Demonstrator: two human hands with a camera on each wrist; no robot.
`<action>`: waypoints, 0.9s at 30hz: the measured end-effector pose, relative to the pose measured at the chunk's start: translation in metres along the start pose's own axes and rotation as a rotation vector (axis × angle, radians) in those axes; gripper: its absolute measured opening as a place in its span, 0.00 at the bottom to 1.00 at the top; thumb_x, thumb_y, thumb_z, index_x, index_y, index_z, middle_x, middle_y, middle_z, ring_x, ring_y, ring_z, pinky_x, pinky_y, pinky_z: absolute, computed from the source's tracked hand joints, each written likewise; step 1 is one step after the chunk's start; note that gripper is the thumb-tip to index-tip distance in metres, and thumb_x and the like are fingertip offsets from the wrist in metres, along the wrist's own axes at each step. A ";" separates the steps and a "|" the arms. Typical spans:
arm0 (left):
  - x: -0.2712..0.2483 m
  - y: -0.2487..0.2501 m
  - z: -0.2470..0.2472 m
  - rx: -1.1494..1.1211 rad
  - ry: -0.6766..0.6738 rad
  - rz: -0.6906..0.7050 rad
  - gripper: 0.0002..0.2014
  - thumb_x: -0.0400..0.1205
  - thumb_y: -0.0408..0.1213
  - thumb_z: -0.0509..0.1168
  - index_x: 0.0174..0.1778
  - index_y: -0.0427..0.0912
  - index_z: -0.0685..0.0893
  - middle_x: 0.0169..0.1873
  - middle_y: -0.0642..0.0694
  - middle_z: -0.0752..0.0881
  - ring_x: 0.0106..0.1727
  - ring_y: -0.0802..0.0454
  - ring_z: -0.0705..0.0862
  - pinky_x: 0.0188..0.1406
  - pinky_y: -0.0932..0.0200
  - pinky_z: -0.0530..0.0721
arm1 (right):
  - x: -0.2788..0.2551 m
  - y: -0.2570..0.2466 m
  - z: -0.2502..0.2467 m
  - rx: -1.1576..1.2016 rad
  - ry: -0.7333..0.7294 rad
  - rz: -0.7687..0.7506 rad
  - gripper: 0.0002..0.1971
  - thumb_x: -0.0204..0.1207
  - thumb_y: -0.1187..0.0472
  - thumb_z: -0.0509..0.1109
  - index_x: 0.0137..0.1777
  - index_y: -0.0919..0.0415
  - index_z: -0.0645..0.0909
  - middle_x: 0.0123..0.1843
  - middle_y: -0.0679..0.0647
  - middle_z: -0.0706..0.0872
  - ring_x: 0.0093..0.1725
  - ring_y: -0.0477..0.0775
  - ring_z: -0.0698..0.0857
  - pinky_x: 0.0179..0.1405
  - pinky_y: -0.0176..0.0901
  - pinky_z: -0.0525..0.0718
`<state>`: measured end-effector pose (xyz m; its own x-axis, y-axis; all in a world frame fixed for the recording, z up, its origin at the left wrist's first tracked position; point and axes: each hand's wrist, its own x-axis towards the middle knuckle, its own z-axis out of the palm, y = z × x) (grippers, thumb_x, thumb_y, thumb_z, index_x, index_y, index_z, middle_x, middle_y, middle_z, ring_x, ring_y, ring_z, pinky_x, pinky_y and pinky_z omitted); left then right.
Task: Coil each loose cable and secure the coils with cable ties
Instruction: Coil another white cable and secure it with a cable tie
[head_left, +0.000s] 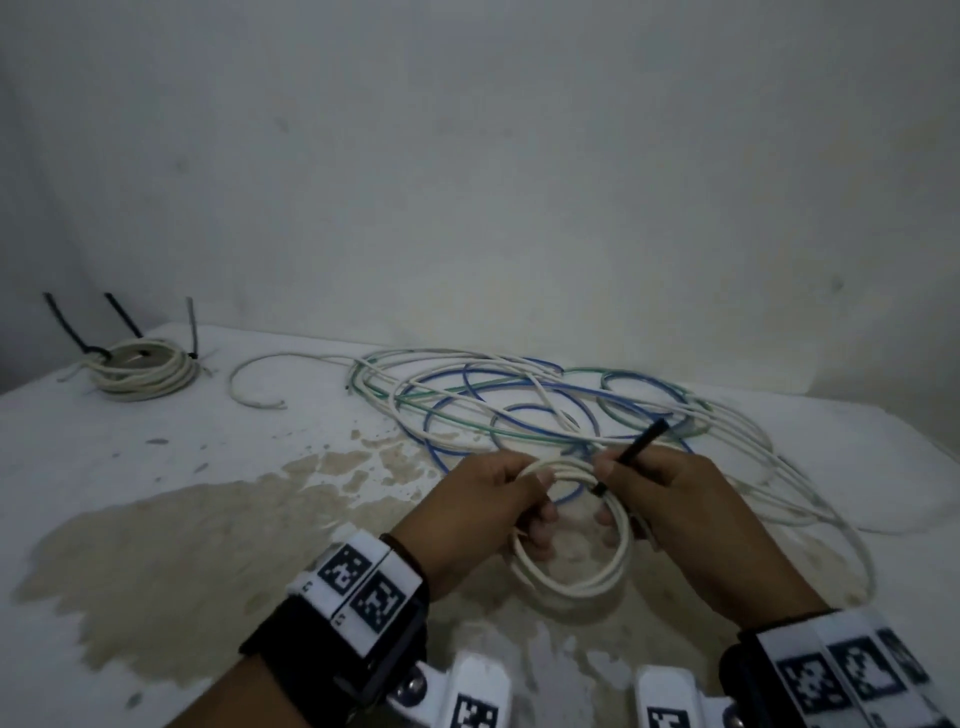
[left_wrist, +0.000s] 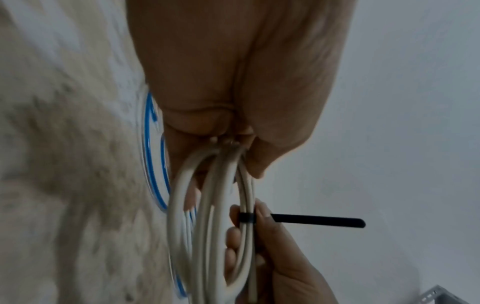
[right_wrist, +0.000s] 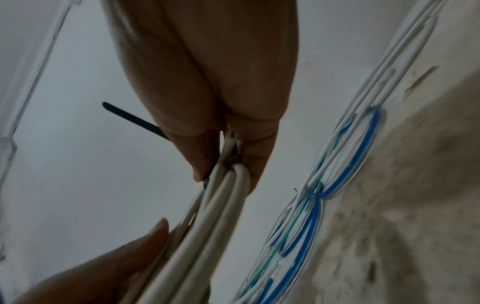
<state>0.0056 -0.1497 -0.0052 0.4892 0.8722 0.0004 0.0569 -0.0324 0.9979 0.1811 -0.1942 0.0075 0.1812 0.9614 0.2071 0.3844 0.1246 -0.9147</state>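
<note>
A white cable coil (head_left: 571, 540) hangs between both grips, a black cable tie (head_left: 631, 454) banded round its strands at the right-hand grip, tail jutting up; beyond the grips, loose white, blue and green cables (head_left: 545, 405) sprawl

Cable tie (left_wrist: 311, 221) head (behind right fingers (left_wrist: 262, 214)) hidden

Stained table (head_left: 156, 519): loose cables (head_left: 545, 410), tied coil (head_left: 145, 376).

Dim, flat, bluish light with no clear source and only faint shadows; head view bows at its edges, both wrist views soft and smeared close in, grainy throughout.
</note>
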 end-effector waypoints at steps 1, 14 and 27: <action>-0.005 0.000 -0.008 0.020 -0.001 -0.024 0.12 0.86 0.40 0.61 0.42 0.38 0.86 0.34 0.43 0.86 0.31 0.52 0.84 0.33 0.59 0.84 | 0.001 -0.004 0.004 -0.005 -0.034 0.005 0.08 0.79 0.60 0.68 0.43 0.60 0.88 0.30 0.56 0.89 0.29 0.52 0.88 0.28 0.41 0.84; -0.076 -0.002 -0.134 0.313 0.224 0.105 0.11 0.80 0.31 0.68 0.36 0.49 0.89 0.31 0.55 0.87 0.33 0.59 0.85 0.37 0.58 0.83 | 0.043 -0.087 0.144 -0.237 -0.497 -0.053 0.16 0.70 0.55 0.78 0.53 0.56 0.76 0.34 0.57 0.89 0.28 0.52 0.86 0.28 0.45 0.83; -0.094 -0.016 -0.259 -0.342 0.761 0.015 0.08 0.81 0.31 0.67 0.56 0.38 0.84 0.38 0.39 0.90 0.37 0.49 0.89 0.35 0.54 0.88 | 0.067 -0.093 0.279 0.290 -0.474 0.202 0.14 0.81 0.63 0.65 0.34 0.68 0.81 0.23 0.60 0.78 0.20 0.51 0.77 0.19 0.39 0.76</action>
<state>-0.2667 -0.1051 -0.0043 -0.2408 0.9684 -0.0646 -0.2726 -0.0036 0.9621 -0.0949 -0.0725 0.0100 -0.2248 0.9695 -0.0974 0.1091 -0.0743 -0.9912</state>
